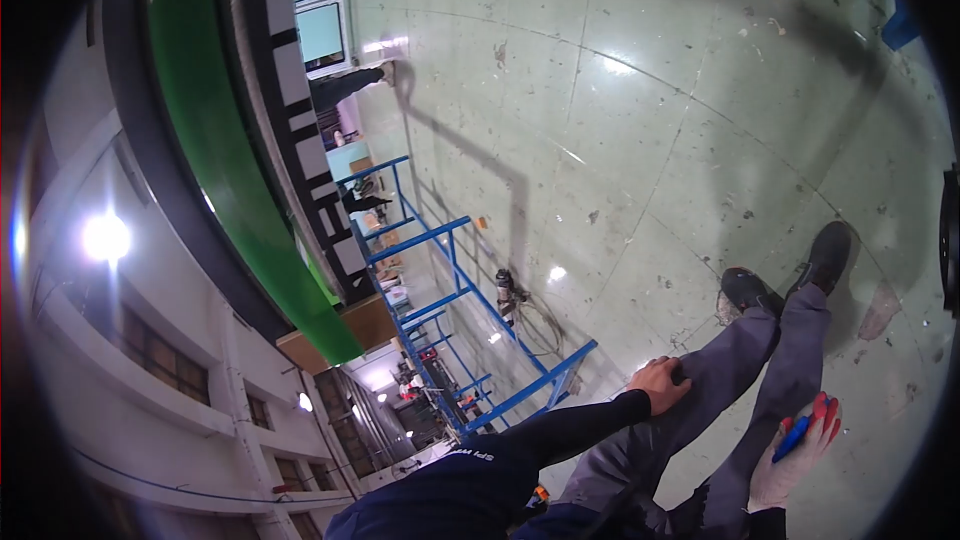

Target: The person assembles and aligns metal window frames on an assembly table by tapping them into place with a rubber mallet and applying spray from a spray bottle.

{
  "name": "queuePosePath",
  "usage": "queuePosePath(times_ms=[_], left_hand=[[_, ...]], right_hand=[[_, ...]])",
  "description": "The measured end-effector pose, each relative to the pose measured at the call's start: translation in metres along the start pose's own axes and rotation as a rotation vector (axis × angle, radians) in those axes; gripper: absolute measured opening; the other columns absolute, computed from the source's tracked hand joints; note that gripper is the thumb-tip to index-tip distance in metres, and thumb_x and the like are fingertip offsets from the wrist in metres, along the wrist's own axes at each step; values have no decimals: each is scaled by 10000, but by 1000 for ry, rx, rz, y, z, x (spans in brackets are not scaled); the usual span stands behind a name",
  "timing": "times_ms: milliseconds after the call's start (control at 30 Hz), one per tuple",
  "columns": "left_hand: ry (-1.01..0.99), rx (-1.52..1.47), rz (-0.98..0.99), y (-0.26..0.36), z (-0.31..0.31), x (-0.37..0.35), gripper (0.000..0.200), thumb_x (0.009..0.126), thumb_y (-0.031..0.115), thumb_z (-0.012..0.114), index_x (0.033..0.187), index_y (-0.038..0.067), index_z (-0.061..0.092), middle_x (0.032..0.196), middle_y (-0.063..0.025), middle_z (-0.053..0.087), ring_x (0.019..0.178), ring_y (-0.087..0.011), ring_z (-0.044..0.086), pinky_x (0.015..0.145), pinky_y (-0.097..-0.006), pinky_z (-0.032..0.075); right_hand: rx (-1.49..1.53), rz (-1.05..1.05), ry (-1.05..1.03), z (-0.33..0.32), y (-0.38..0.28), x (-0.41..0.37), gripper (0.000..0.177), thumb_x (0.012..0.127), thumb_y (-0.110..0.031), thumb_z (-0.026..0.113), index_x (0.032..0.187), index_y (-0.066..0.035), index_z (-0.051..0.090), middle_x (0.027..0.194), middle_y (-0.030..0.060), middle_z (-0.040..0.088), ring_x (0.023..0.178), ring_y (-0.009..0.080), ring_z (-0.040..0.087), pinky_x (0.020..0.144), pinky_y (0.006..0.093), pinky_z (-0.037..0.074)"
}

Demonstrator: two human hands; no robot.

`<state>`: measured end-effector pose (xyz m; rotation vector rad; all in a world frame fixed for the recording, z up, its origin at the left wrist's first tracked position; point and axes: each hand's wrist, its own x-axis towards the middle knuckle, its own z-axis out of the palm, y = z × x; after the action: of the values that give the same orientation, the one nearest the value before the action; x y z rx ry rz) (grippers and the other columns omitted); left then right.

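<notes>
Wearer's two hands near the legs, lower right of the frame, seen in a strongly tilted view with the floor (600,140) filling the upper right. The left hand (660,387), bare below a dark sleeve (570,430), rests on the grey trousers (720,375) over the left leg; its fingers are bent, and whether they pinch any cloth cannot be told. The right hand (783,472), in a pale glove with red fingertips, lies beside the right leg; its fingers curl partly round a small blue object (792,438) and grip it against the palm. What this object is cannot be made out.

Upper left: a long green panel (200,140) alongside a dark strip with pale rectangles (290,90), well apart from both hands. Centre: blue metal frames (450,275) and, on the floor next to them, a dark cylindrical tool (505,290) with a cable. Another person's leg (350,87) shows beyond, towards the top.

The step in hand appears to be a pause between operations, the small blue object held ready but in contact with no workpiece. Any use of it on the green panel would call for lifting the right hand clear of the leg, keeping the grip firm, and freeing the left hand for support.
</notes>
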<state>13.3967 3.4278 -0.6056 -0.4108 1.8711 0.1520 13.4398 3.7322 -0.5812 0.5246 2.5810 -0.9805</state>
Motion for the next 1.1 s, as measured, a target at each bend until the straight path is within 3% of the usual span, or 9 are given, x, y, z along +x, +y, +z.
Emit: queuePosePath(times_ms=[233, 467, 600, 900, 1000, 1100], left_hand=[[24, 5, 40, 10, 3, 0, 552, 866, 476, 619, 1186, 27, 631, 1194, -170, 629, 1199, -347, 574, 1018, -436, 472], [-11, 52, 51, 16, 0, 1, 589, 879, 499, 602, 1246, 38, 602, 1258, -172, 611, 1235, -348, 556, 1040, -441, 460], [-18, 53, 56, 16, -2, 1, 595, 878, 498, 603, 1253, 36, 602, 1257, -177, 611, 1237, -347, 555, 1040, -439, 460], [-20, 58, 59, 14, -7, 7, 600, 875, 490, 601, 1247, 21, 606, 1253, -181, 612, 1240, -351, 550, 1043, -434, 456], [-40, 62, 61, 13, -10, 9, 601, 876, 489, 598, 1246, 16, 606, 1259, -184, 608, 1242, -354, 546, 1047, -435, 453], [-32, 60, 71, 12, -11, 9, 600, 878, 489, 597, 1245, 14, 605, 1263, -185, 604, 1242, -357, 543, 1050, -437, 450]], right_hand=[[15, -89, 89, -3, 10, 2, 608, 923, 8, 610, 1472, -17, 349, 1514, 225, 437, 1403, 468, 374, 1180, 577, 234], [17, 63, -13, -12, 3, 4, 586, 918, -19, 626, 1450, 11, 382, 1527, 233, 410, 1408, 466, 354, 1172, 564, 240], [12, 4, 51, -5, 12, 0, 599, 903, -4, 627, 1450, 12, 384, 1535, 230, 400, 1415, 465, 342, 1178, 572, 225], [18, 132, -57, -18, -8, 17, 575, 902, -13, 622, 1439, 31, 420, 1517, 220, 424, 1411, 460, 342, 1182, 571, 215], [56, 54, 59, -8, -2, 13, 573, 910, -20, 612, 1448, 32, 421, 1506, 221, 434, 1405, 457, 353, 1182, 575, 211], [38, 97, -28, -17, -9, 18, 574, 915, -26, 608, 1454, 32, 419, 1504, 222, 436, 1399, 460, 361, 1179, 579, 212]])
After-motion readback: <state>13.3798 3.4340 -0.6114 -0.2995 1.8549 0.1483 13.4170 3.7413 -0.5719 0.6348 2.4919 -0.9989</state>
